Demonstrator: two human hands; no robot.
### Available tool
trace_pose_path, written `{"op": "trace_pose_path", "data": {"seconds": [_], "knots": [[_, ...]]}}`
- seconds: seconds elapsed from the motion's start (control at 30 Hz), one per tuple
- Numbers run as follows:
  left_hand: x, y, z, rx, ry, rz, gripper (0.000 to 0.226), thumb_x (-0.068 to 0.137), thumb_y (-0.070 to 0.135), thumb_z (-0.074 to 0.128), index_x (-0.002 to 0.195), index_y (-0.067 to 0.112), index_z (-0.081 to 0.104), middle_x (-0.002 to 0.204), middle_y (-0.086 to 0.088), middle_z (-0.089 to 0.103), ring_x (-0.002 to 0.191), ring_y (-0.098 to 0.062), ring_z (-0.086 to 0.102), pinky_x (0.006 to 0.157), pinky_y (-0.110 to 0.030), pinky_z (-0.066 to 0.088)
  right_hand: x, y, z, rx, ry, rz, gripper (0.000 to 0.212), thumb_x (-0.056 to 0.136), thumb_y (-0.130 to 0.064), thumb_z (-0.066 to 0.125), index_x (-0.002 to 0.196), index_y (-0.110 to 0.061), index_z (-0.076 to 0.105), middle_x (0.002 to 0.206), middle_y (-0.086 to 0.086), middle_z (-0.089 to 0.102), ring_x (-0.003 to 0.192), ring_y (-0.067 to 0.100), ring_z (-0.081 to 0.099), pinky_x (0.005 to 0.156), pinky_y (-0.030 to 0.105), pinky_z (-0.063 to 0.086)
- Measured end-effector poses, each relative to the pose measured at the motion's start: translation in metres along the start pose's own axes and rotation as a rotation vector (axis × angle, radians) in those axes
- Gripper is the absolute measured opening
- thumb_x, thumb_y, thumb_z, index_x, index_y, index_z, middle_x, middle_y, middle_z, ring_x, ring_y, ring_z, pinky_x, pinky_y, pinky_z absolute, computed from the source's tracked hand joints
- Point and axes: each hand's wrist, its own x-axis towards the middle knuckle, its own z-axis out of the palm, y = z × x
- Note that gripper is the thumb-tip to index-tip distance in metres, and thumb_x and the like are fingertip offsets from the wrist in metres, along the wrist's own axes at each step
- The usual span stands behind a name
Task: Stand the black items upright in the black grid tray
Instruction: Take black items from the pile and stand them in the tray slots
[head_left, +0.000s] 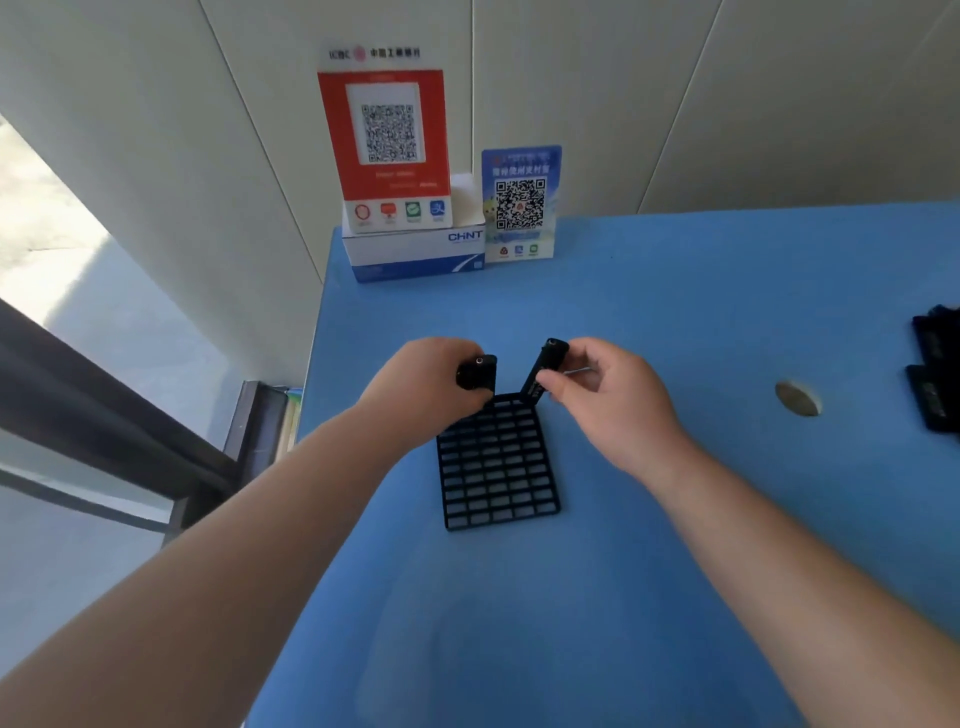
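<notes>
A flat black plastic grid tray lies on the blue worktop just below both hands. The left hand grips a short black block-shaped item at the tray's far left corner. The right hand pinches a second slim black item, tilted, its lower end at the tray's far edge. More black items lie well right of the right hand.
</notes>
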Motion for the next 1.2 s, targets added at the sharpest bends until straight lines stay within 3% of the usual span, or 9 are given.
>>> {"op": "trace_pose_path", "data": {"seconds": [0.13, 0.27, 0.37, 0.5, 0.63, 0.73, 1.03, 1.2], "knots": [[0.003, -0.001, -0.001, 0.044, -0.011, 0.005, 0.011, 0.084, 0.028, 0.068, 0.091, 0.021, 0.065, 0.082, 0.003, 0.065, 0.076, -0.015, 0.060, 0.067, -0.036, 0.055, 0.008, 0.001, 0.007, 0.006, -0.018, -0.008, 0.011, 0.090, -0.019, 0.072, 0.090, -0.028, 0.067, 0.090, -0.011, 0.074, 0.085, 0.012, 0.071, 0.090, 0.043, 0.056], [0.006, 0.001, -0.003, 0.169, -0.070, -0.001, 0.007, 0.086, 0.028, 0.062, 0.089, 0.022, 0.063, 0.081, 0.003, 0.063, 0.076, -0.018, 0.060, 0.064, -0.034, 0.053, 0.016, -0.001, 0.012, -0.030, -0.049, -0.024, 0.010, 0.090, -0.017, 0.072, 0.094, -0.025, 0.069, 0.090, -0.011, 0.074, 0.082, 0.007, 0.071, 0.084, 0.030, 0.055], [0.009, 0.003, -0.002, 0.216, -0.087, 0.003, 0.009, 0.086, 0.027, 0.061, 0.092, 0.021, 0.063, 0.081, 0.002, 0.063, 0.077, -0.020, 0.060, 0.062, -0.032, 0.050, 0.022, -0.003, 0.016, -0.057, -0.095, -0.040, 0.017, 0.090, -0.016, 0.073, 0.089, -0.032, 0.067, 0.088, -0.013, 0.073, 0.080, 0.007, 0.071, 0.079, 0.023, 0.051], [0.011, 0.002, -0.003, 0.227, -0.090, 0.003, 0.007, 0.086, 0.027, 0.062, 0.090, 0.021, 0.063, 0.076, 0.004, 0.060, 0.070, -0.016, 0.057, 0.053, -0.028, 0.043, 0.028, -0.003, 0.024, -0.126, -0.170, -0.078, 0.026, 0.089, -0.014, 0.073, 0.084, -0.038, 0.063, 0.087, -0.017, 0.070, 0.083, 0.004, 0.070, 0.081, 0.023, 0.051], [0.012, 0.001, -0.003, 0.209, -0.097, -0.003, 0.006, 0.086, 0.028, 0.062, 0.082, 0.025, 0.058, 0.072, 0.005, 0.057, 0.066, -0.014, 0.054, 0.051, -0.027, 0.038, 0.030, -0.006, 0.024, -0.199, -0.206, -0.123, 0.016, 0.090, -0.015, 0.072, 0.095, -0.030, 0.069, 0.088, -0.015, 0.072, 0.083, 0.006, 0.069, 0.083, 0.026, 0.053], [0.012, -0.002, -0.002, 0.196, -0.094, -0.003, 0.018, 0.085, 0.028, 0.063, 0.073, 0.030, 0.050, 0.071, 0.006, 0.056, 0.065, -0.013, 0.054, 0.052, -0.028, 0.039, 0.028, -0.004, 0.022, -0.225, -0.226, -0.136, 0.013, 0.090, -0.015, 0.071, 0.097, -0.026, 0.071, 0.089, -0.013, 0.072, 0.083, 0.006, 0.069, 0.084, 0.028, 0.053], [0.011, -0.002, -0.004, 0.205, -0.101, 0.015, 0.005, 0.085, 0.028, 0.063, 0.087, 0.024, 0.060, 0.075, 0.005, 0.059, 0.070, -0.016, 0.057, 0.055, -0.028, 0.044, 0.026, 0.004, 0.022, -0.202, -0.209, -0.149, 0.018, 0.089, -0.011, 0.073, 0.092, -0.029, 0.070, 0.086, -0.018, 0.072, 0.084, -0.002, 0.069, 0.082, 0.021, 0.052], [0.011, 0.001, -0.003, 0.226, -0.102, 0.023, 0.005, 0.085, 0.026, 0.061, 0.089, 0.024, 0.061, 0.075, 0.005, 0.060, 0.071, -0.018, 0.058, 0.054, -0.029, 0.043, 0.026, 0.005, 0.022, -0.279, -0.258, -0.133, 0.016, 0.090, -0.016, 0.072, 0.095, -0.031, 0.071, 0.088, -0.014, 0.073, 0.086, 0.004, 0.068, 0.084, 0.029, 0.054]]}}
